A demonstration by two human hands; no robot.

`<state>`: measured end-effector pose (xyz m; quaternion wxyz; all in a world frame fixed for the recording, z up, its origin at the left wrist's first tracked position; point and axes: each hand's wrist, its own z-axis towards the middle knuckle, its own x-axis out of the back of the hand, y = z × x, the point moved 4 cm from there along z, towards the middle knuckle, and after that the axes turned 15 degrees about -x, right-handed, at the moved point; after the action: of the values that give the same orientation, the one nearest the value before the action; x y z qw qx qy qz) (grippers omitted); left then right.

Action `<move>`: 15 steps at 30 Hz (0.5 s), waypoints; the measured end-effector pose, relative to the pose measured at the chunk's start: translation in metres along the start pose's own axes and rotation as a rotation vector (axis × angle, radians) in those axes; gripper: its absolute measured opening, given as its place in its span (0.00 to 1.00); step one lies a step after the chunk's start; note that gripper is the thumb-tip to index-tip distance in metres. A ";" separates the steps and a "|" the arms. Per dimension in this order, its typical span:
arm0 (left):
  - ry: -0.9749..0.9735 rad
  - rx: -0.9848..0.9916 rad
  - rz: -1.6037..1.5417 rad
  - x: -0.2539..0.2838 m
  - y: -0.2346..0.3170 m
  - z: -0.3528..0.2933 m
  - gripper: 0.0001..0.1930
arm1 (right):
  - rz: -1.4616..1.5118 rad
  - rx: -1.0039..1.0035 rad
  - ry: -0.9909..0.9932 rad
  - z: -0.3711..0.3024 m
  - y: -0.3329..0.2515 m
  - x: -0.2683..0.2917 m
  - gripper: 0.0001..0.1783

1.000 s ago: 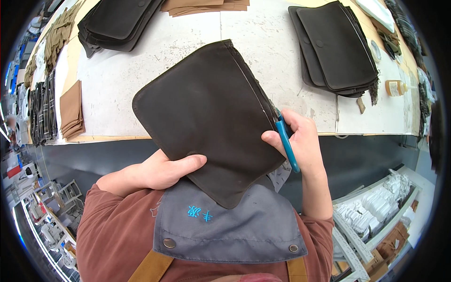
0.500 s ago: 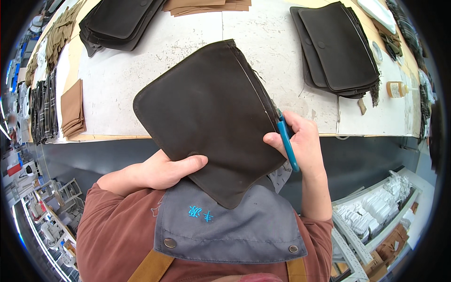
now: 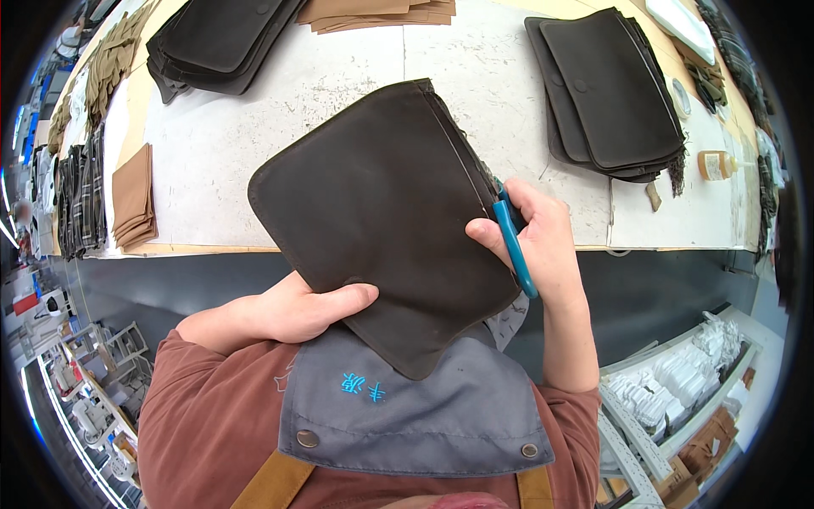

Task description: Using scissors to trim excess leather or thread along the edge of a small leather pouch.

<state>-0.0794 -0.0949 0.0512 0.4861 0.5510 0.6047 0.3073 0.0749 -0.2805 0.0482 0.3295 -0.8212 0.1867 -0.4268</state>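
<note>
A dark brown fabric bag panel (image 3: pixel 381 212) with rounded corners is held up over the table's near edge. My left hand (image 3: pixel 292 310) grips its lower left edge, thumb lying on top. My right hand (image 3: pixel 543 242) is at the panel's right edge and is closed around small blue-handled snips (image 3: pixel 513 246), whose tip meets the stitched seam. My grey apron bib (image 3: pixel 407 407) lies just below the panel.
A white worktable (image 3: pixel 339 93) carries a stack of dark panels at the right (image 3: pixel 610 93), another at the back left (image 3: pixel 216 38), tan pieces (image 3: pixel 373 10) at the back and folded tan cloth (image 3: pixel 134 195) at the left. Plaid strips (image 3: pixel 76 195) hang further left. White shelving (image 3: pixel 678 390) stands at lower right.
Almost nothing has changed; the panel and both hands hold the same pose, with only a slight shift of the snips along the right edge.
</note>
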 end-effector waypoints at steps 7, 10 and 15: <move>-0.003 0.023 0.015 0.000 0.002 0.003 0.15 | 0.019 -0.006 0.007 0.001 0.003 -0.001 0.30; 0.002 0.008 -0.012 0.001 -0.001 0.003 0.15 | 0.032 -0.004 0.006 0.000 0.003 -0.001 0.30; -0.009 0.010 0.009 0.003 -0.004 0.003 0.15 | 0.063 -0.016 -0.013 0.001 0.006 -0.003 0.32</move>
<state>-0.0776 -0.0936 0.0462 0.4850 0.5574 0.6014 0.3040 0.0740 -0.2827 0.0424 0.3375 -0.8204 0.2137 -0.4092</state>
